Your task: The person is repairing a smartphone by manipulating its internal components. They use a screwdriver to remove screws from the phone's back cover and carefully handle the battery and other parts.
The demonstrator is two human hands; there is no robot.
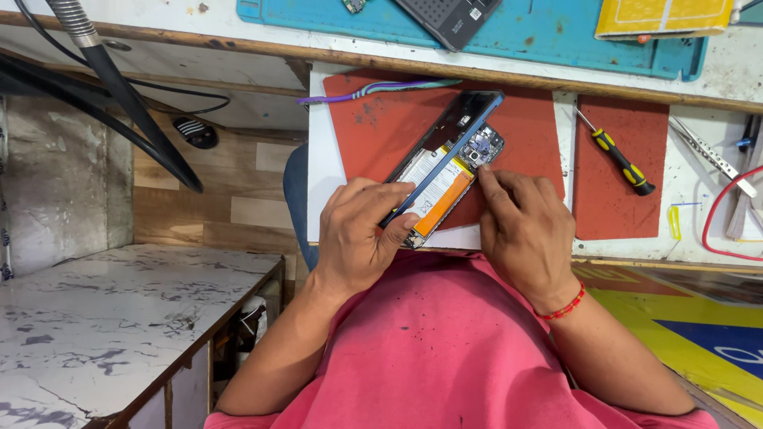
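The white worktop [322, 159] ran under everything, and I had laid a large red mat [381, 131] on it so small parts would not roll away; I take that mat as my landmark. Beyond the mat, up on the raised ledge, lay a blue work mat [556, 40] with a dark device [449, 20] and a yellow box [664, 16] on it. Just right of the red mat sat a second, smaller red mat [616, 199], kept for tools, I think. On the big mat's middle I held an opened smartphone [445, 163], back cover off, its white and orange battery [433, 187] facing up and its blue frame tilted on edge so I could see inside. My left hand [358, 234] was curled around the phone's lower left edge, fingers closed on the frame to steady it. My right hand [524, 230] lay at the phone's right side, loosely curled, forefinger tip pressing by the battery's upper corner; it gripped nothing I could see. A black and yellow screwdriver [624, 165] rested on the smaller mat, within reach. A purple flex strip [373, 90] lay along the big mat's far edge.
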